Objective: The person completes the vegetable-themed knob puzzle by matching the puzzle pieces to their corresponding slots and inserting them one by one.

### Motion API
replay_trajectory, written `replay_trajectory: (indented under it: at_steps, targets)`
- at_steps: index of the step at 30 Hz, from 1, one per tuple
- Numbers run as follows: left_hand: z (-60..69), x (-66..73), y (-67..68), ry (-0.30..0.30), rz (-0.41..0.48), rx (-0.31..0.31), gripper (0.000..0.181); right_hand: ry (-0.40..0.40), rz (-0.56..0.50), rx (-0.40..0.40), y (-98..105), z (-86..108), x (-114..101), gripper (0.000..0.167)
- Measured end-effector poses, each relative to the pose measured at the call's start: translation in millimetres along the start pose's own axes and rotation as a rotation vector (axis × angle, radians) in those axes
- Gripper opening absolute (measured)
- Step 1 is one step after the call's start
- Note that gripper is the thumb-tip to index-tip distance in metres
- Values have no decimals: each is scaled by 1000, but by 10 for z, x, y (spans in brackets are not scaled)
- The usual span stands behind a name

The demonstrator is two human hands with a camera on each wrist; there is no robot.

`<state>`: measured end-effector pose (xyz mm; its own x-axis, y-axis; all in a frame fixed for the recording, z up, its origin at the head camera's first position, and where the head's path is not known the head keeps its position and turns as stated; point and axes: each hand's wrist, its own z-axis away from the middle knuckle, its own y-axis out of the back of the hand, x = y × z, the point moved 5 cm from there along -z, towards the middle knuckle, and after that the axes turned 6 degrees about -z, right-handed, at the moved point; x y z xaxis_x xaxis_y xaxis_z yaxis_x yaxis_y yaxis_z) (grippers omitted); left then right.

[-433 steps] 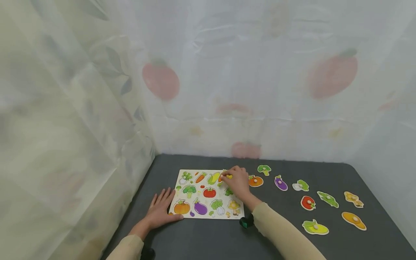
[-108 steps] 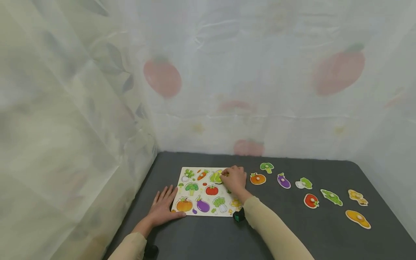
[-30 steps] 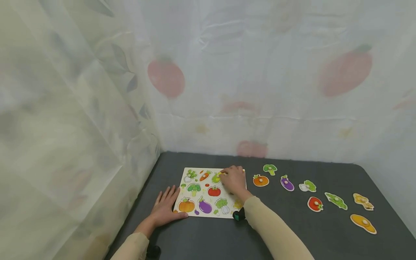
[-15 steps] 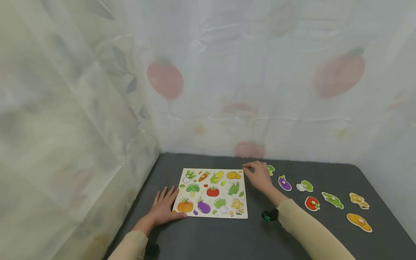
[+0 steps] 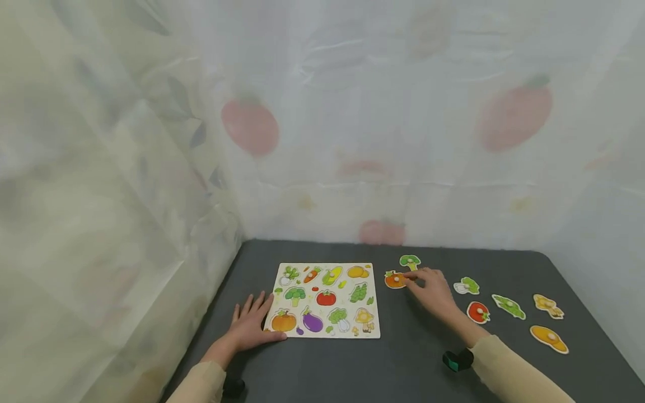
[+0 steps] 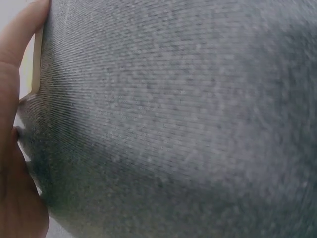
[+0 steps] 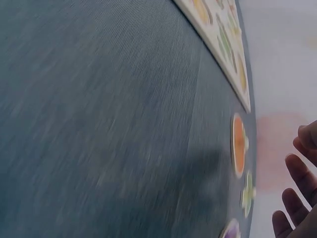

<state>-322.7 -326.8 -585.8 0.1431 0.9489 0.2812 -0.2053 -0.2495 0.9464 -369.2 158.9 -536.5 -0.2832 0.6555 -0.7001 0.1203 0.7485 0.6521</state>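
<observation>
A white vegetable puzzle board (image 5: 347,302) lies on the dark table, with knobbed radish, carrot (image 5: 312,275) and corn (image 5: 332,275) pieces in its top row. My left hand (image 5: 250,327) rests with fingers spread at the board's lower left corner; its thumb lies along the edge in the left wrist view. My right hand (image 5: 432,292) hovers right of the board, fingertips near the loose pumpkin piece (image 5: 393,280), holding nothing. In the right wrist view the fingers (image 7: 301,173) are loosely bent and apart from the pieces. The purple eggplant piece (image 7: 231,230) is hidden behind this hand in the head view.
Loose pieces lie to the right: broccoli (image 5: 410,262), cabbage (image 5: 466,285), tomato (image 5: 478,313), pea pod (image 5: 509,307), mushroom (image 5: 548,306) and a yellow-orange potato-like one (image 5: 549,339). Printed curtains (image 5: 383,140) enclose the table's back and sides.
The corn piece, loose at the right in the oldest frame, is now in the board. My right hand has left it and moved right over the loose pieces. My left hand stays put.
</observation>
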Motion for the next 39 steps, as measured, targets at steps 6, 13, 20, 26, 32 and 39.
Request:
replay_trajectory:
  at_steps: [6, 13, 20, 26, 32, 39]
  targets:
    - [15, 13, 23, -17, 39, 11, 120, 37, 14, 53, 337, 178, 194, 21]
    - [10, 18, -1, -23, 44, 14, 120, -18, 67, 78, 733, 475, 457, 26]
    - [2, 4, -6, -13, 38, 19, 119, -141, 84, 89, 1100, 722, 738, 37]
    - [2, -2, -10, -29, 24, 26, 118, -211, 146, 126, 1332, 868, 930, 35]
    - [-7, -8, -19, -26, 12, 14, 117, -229, 211, 164, 1509, 961, 1048, 32]
    - [9, -8, -9, -32, 32, 7, 115, -283, 273, 181, 1677, 1073, 1152, 33]
